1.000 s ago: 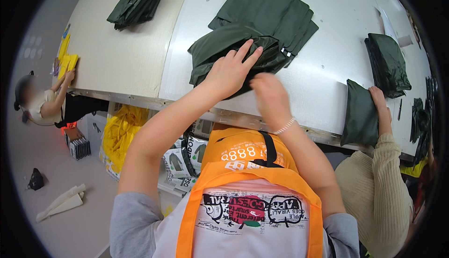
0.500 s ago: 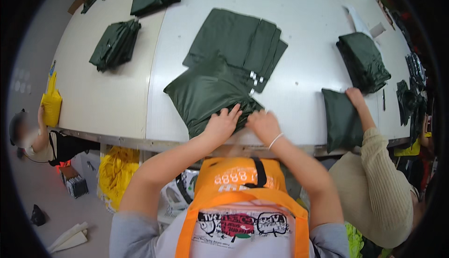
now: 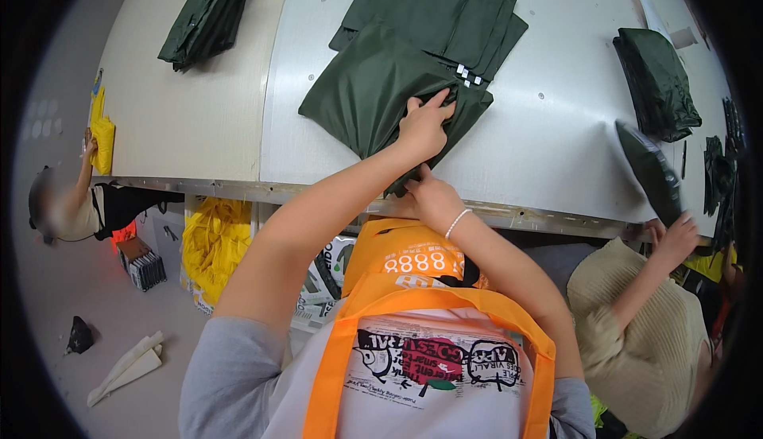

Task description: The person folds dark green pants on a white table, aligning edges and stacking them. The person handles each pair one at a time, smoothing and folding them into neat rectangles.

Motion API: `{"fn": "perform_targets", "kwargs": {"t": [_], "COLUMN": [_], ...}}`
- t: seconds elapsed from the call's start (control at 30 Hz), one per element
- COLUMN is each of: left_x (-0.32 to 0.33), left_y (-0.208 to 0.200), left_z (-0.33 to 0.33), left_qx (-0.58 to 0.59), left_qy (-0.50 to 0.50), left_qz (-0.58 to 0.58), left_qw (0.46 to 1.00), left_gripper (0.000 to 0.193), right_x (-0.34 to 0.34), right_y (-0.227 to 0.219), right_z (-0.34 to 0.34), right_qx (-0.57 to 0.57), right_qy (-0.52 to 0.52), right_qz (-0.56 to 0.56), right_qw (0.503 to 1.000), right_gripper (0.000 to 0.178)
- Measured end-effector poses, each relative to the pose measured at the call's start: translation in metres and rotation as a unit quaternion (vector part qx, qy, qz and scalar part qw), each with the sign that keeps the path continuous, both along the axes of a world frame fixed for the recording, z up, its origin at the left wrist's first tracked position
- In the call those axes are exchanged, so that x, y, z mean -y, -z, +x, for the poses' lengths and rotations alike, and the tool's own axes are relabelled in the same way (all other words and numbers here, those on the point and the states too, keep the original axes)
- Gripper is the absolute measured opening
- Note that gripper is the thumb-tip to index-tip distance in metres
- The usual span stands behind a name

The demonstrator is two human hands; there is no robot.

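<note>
A dark green, shiny fabric piece (image 3: 358, 97), puffed up and pouch-like, lies at the table's near edge, one corner hanging over. My left hand (image 3: 425, 130) is on top of it, fingertips gripping a dark fold at its right side; its index and middle fingers reach forward. Nearer to me, my right hand (image 3: 435, 199) pinches the overhanging lower corner, its fingertips partly hidden by cloth. Beyond the piece, and partly covered by it, spreads an overlapping stack of flat dark green fabric pieces (image 3: 429, 5) with small white tags (image 3: 467, 75).
Green bundles lie at left (image 3: 205, 21) and right (image 3: 656, 81). At right, a co-worker's hand (image 3: 675, 240) holds up a green piece (image 3: 650, 167). Another person at far left touches a yellow bag (image 3: 102, 141). Yellow cloth (image 3: 216, 244) fills a container below the table edge (image 3: 493, 215).
My left hand has moved right and farther onto the fabric; my right hand has dropped to its near corner. The co-worker's green piece has come up off the table. The view has shifted.
</note>
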State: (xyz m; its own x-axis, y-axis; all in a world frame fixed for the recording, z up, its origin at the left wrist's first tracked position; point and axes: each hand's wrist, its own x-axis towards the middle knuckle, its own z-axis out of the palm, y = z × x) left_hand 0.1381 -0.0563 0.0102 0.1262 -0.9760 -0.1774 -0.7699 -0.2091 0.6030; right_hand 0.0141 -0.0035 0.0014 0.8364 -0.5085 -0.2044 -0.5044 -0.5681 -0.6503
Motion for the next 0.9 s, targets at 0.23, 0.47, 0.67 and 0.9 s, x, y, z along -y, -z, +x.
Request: {"fn": "perform_targets", "kwargs": {"t": [0.23, 0.47, 0.67, 0.9], "left_x": [-0.004, -0.077, -0.078, -0.056], "left_y": [-0.002, -0.096, -0.048, -0.032], "left_z": [-0.014, 0.042, 0.031, 0.016], "left_qx": [-0.082, 0.000, 0.042, 0.014], "left_qy": [-0.039, 0.169, 0.266, 0.315], "left_qz": [-0.080, -0.164, -0.254, -0.224], "left_qw": [0.993, 0.972, 0.929, 0.922], "left_gripper": [0.051, 0.054, 0.039, 0.021], "right_x": [0.006, 0.033, 0.037, 0.043], "right_y": [-0.019, -0.033, -0.036, -0.047], "right_z": [-0.010, -0.032, -0.040, -0.060], "right_qx": [0.101, 0.166, 0.160, 0.017], "right_qy": [0.099, 0.161, 0.144, 0.019], "right_qz": [0.000, 0.049, 0.055, -0.023], "right_qw": [0.990, 0.972, 0.975, 0.999], "right_gripper": [0.009, 0.010, 0.010, 0.009]}}
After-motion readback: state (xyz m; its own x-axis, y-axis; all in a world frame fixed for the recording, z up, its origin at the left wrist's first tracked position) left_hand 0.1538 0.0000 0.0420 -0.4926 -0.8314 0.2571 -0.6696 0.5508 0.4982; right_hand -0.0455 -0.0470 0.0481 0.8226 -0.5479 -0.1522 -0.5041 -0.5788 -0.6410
